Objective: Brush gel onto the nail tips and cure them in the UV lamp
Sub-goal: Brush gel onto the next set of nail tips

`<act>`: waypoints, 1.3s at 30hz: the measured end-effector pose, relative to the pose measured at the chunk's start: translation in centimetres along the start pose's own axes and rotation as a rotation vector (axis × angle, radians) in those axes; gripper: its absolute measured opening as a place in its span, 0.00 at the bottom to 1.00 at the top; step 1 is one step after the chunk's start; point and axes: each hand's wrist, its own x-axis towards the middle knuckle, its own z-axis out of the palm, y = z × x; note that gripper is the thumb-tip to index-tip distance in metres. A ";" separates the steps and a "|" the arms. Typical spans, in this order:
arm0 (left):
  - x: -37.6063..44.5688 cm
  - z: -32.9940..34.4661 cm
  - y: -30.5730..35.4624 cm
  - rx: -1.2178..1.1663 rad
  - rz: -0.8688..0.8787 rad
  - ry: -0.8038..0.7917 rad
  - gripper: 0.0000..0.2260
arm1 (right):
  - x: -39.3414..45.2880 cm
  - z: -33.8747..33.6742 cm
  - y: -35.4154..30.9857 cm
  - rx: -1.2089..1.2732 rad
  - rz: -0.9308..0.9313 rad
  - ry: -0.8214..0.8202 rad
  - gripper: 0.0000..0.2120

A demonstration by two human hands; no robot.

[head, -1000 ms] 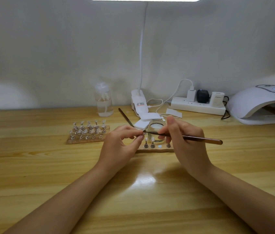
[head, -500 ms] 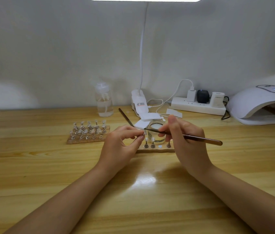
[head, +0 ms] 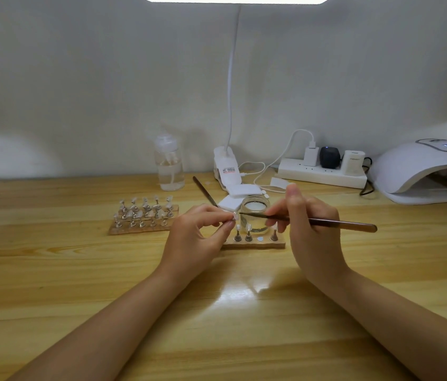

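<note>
Right now I'm mid-brushing: my left hand [head: 197,237] pinches a nail tip [head: 234,216] on its stand above the wooden holder [head: 255,244], while my right hand [head: 307,229] grips the gel brush [head: 326,223], bristles touching the tip. Next, I judge, comes an even stroke, then carrying it to the UV lamp [head: 420,171] at the table's [head: 79,270] far right.

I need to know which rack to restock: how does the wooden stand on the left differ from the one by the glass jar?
The left stand carries two full rows of nail-tip holders, while the near stand shows only three, with one bare metal disc. The left stand sits untouched, apart from the hands; the near stand lies just behind the left hand and in front of the glass jar. Both are flat wooden strips.
</note>
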 end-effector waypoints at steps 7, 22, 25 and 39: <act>0.0 0.1 -0.2 -0.023 -0.014 -0.008 0.07 | -0.2 0.3 -0.1 -0.066 -0.060 -0.078 0.15; -0.1 0.1 -0.2 -0.023 -0.021 -0.019 0.07 | 0.0 0.1 0.2 -0.087 -0.096 -0.076 0.14; -0.1 0.0 -0.2 -0.011 -0.022 -0.011 0.07 | -0.1 0.1 0.2 -0.117 -0.116 -0.110 0.13; -0.1 0.0 0.1 0.030 -0.015 -0.009 0.07 | 0.1 -0.1 0.1 -0.101 -0.105 -0.052 0.15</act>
